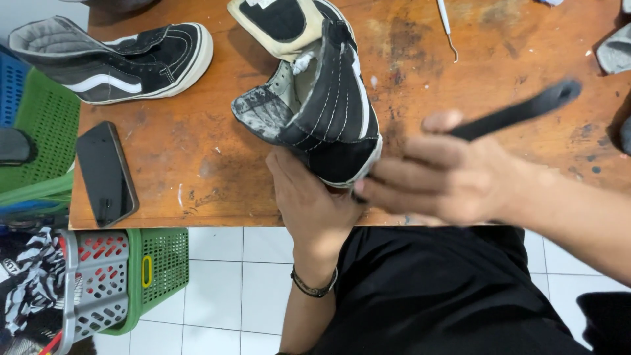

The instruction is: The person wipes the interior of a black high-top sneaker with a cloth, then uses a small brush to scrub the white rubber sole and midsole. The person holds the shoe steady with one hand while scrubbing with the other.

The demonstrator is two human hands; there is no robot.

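Note:
A black high-top shoe (328, 98) with white stitching lies on its side in the middle of the wooden table (217, 151), its cream sole peeled away at the far end. My left hand (309, 197) cups its heel from below at the near table edge. My right hand (440, 177), blurred by motion, grips a long black flat tool (519, 112) whose handle points up and to the right. Its near tip sits close to the shoe's heel.
A second black high-top shoe (112, 59) lies at the table's far left, with a black phone (105, 172) near the left edge. A thin metal hook tool (447, 26) rests at the far side. Green and grey baskets (125, 276) stand on the tiled floor at left.

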